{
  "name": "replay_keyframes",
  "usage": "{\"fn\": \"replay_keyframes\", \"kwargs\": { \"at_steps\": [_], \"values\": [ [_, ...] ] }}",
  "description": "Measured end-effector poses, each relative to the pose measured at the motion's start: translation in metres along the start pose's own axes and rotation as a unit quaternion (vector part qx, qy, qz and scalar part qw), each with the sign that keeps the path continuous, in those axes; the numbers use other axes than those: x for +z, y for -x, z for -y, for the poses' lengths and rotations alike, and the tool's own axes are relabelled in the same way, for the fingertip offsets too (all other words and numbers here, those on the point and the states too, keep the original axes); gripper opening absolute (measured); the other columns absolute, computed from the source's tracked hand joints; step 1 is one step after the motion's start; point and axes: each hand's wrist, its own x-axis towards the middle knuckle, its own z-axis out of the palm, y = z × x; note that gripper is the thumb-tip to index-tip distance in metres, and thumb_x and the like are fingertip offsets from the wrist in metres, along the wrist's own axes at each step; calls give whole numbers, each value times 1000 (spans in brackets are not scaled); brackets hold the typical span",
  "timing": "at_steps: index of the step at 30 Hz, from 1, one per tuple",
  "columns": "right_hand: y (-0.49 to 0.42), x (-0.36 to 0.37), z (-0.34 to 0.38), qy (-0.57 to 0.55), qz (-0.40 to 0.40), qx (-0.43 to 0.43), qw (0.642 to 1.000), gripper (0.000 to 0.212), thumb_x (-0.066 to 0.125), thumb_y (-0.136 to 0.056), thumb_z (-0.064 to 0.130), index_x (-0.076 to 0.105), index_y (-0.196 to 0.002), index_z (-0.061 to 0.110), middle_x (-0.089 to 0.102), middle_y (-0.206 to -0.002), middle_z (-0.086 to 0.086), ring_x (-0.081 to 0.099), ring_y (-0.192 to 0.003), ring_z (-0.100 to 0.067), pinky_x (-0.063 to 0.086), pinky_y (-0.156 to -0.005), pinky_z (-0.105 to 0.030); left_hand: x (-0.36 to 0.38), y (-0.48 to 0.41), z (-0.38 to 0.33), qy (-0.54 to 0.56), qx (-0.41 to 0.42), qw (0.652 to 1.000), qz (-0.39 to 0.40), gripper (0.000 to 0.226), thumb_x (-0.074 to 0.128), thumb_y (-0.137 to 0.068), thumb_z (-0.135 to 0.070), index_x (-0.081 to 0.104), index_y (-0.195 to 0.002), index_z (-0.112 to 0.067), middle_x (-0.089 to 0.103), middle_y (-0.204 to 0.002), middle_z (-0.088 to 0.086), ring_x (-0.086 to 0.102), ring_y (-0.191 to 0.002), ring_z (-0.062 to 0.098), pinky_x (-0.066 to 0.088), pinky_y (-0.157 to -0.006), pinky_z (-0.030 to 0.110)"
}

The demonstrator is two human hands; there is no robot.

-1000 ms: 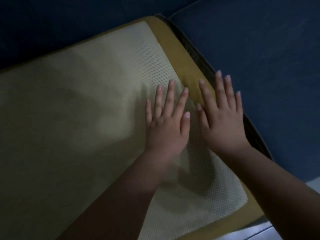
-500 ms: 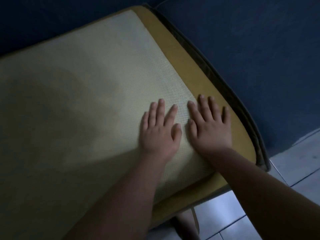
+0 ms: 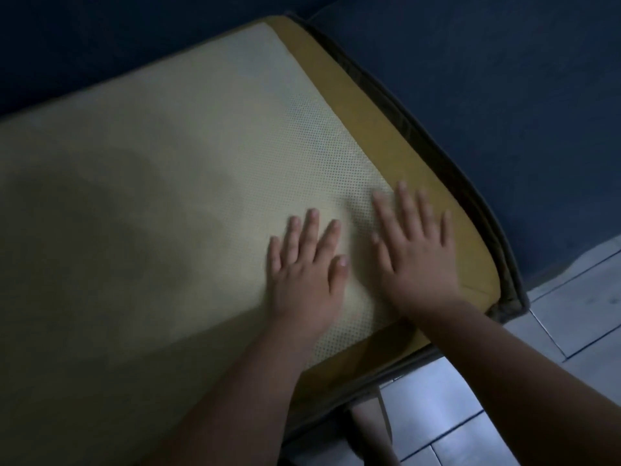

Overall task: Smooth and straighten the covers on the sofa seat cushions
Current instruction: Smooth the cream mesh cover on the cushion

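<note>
Across the yellow cushion (image 3: 393, 136) lies the pale cover (image 3: 201, 156), filling the view's middle. Toward its 4 o'clock corner the left hand (image 3: 305, 274) and right hand (image 3: 416, 260) press flat, fingers straight and spread, gripping nothing, likely to push wrinkles outward to the edge.

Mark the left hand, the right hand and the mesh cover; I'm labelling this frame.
left hand (image 3: 304, 280): head view, back of the hand.
right hand (image 3: 420, 267): head view, back of the hand.
mesh cover (image 3: 262, 146): head view, bare patch of its top.
</note>
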Motion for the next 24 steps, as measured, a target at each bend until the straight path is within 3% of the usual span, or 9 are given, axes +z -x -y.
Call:
{"fn": "replay_keyframes", "kwargs": {
  "at_steps": [2,7,10,13,15,17,20,24],
  "values": [
    [6,23,1,45,63,6,997,58,3,-97,50,-3,-153,37,-11,-161,-1,-20,-146,-22,-8,-115,-55,14,3,10,-23,-18,998,51,59,9,-96,-56,-11,-150,-43,-19,-160,-7,-20,-146,18,-6,-118,47],
    [-2,15,9,66,105,23,992,60,-4,-92,52,-14,-150,39,-24,-157,1,-28,-143,-22,-11,-114,-57,-13,-4,23,31,17,997,74,56,16,-100,-49,-6,-151,-41,-20,-159,-10,-21,-145,14,-6,-119,45],
    [-15,1,36,27,104,-11,994,61,-5,-92,53,-15,-150,38,-24,-158,-1,-27,-143,-21,-9,-115,-56,-35,-2,53,76,-17,997,11,56,21,-100,-46,1,-152,-40,-15,-161,-9,-17,-147,15,-4,-119,45],
    [-31,-9,93,-27,3,-78,997,59,6,-97,48,-2,-154,33,-11,-161,-3,-17,-147,-21,-4,-118,-53,-56,9,84,64,-42,990,-121,58,25,-96,-44,12,-152,-37,-3,-162,-5,-6,-149,19,3,-117,46],
    [-31,-9,131,-74,-51,-106,990,57,14,-99,43,7,-154,30,-5,-162,-4,-10,-148,-22,-2,-118,-52,-58,23,103,42,-68,984,-160,59,27,-95,-41,15,-153,-34,1,-162,-3,-3,-149,21,4,-117,45],
    [-18,11,156,-84,-30,-136,987,58,17,-98,40,10,-154,30,-3,-161,-3,-7,-149,-23,-3,-118,-49,-43,43,121,27,-93,987,-132,60,25,-93,-42,18,-152,-33,5,-162,-2,2,-149,23,5,-117,46],
    [7,57,167,11,69,-176,982,59,10,-97,44,8,-154,29,0,-162,-4,-7,-148,-26,0,-118,-52,-6,67,143,3,-104,994,-31,58,20,-94,-47,27,-150,-34,14,-161,-3,11,-149,24,13,-118,49],
    [9,69,163,55,104,-160,980,60,3,-96,47,-1,-154,30,-9,-161,-1,-15,-147,-23,-1,-118,-53,-3,67,148,22,-98,995,-12,59,17,-94,-47,27,-150,-34,13,-161,-3,6,-149,23,9,-117,48]
  ]
}}
